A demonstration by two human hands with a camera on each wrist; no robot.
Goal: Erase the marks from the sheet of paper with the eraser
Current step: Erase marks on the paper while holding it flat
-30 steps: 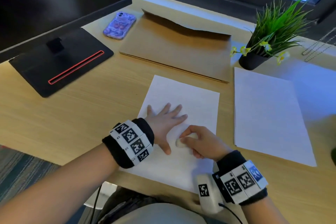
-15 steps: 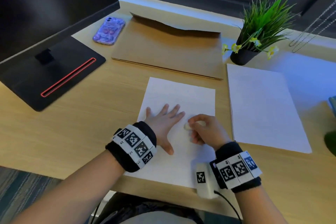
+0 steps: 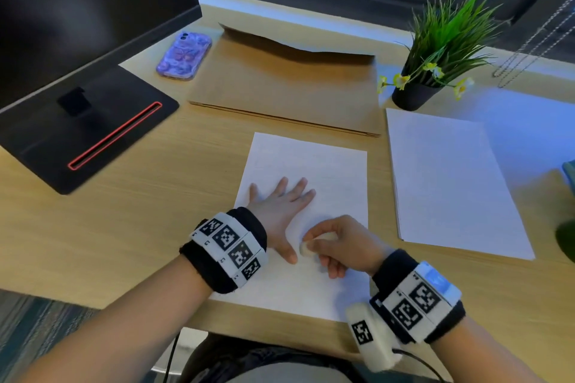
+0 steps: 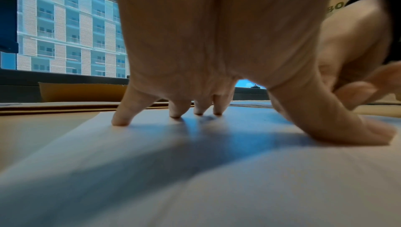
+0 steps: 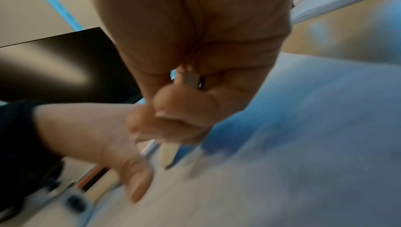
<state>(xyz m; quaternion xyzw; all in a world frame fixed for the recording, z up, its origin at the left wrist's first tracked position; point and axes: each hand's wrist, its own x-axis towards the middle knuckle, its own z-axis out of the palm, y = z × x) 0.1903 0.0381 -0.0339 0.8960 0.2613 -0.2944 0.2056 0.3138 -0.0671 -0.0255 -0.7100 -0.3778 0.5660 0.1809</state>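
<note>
- Head view: a white sheet (image 3: 308,165) lies on the wooden bench (image 3: 130,221), near its front edge.
- The left hand (image 3: 280,205) lies flat on the sheet, fingers straight and spread, thumb pointing toward the person; its grip is wide and holds nothing.
- The right hand (image 3: 339,246) is just right of that thumb, fingers curled, pinching a pale eraser (image 3: 306,248) whose end is down at the sheet's lower middle.
- No marks can be made out on the sheet from here.
- Behind the sheet lies a brown envelope (image 3: 289,87); a phone (image 3: 184,56) is left of it and a potted plant (image 3: 435,56) right of it.
- A paper stack (image 3: 451,180) lies right of the sheet; a monitor (image 3: 77,9) stands at the far left.
- Left wrist view: the left hand's fingertips (image 4: 120,120) and thumb press on the sheet (image 4: 195,179); a faint smudge shows by the fingertips.
- The right hand (image 4: 358,83) is blurred at the right edge.
- Right wrist view: the right hand (image 5: 195,59) is closed, its grip narrow around the eraser (image 5: 192,79), of which only a small pale corner shows between the fingers.
- The left hand (image 5: 97,136) rests just beside it on the blurred sheet (image 5: 303,162).
</note>
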